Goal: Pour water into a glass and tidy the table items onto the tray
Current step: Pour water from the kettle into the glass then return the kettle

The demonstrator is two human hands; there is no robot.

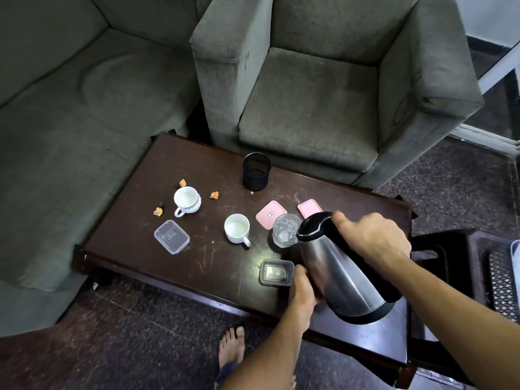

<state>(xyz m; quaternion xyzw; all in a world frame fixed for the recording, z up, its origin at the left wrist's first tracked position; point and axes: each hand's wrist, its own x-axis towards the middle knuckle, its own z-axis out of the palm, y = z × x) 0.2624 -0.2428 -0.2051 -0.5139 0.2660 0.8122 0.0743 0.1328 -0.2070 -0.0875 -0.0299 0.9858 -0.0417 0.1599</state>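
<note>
From the head camera: a person tips a steel kettle (337,274) toward a glass (284,231); the right hand (372,240) is wrapped tight round the black handle to set the tilt; the left hand (302,289) cups the lower wall, fingers curved under it, seemingly to steady the weight. The glass stands just beyond the left hand, right under the spout, and already looks to hold some water. A small clear box (276,273) sits against the left thumb, crowding that side; two pink lids (270,214) lie just past the glass. Left of both hands, two white cups (237,228) leave open tabletop between them; the table (197,266) edge runs beneath the left wrist; no tray can be made out for certain.
</note>
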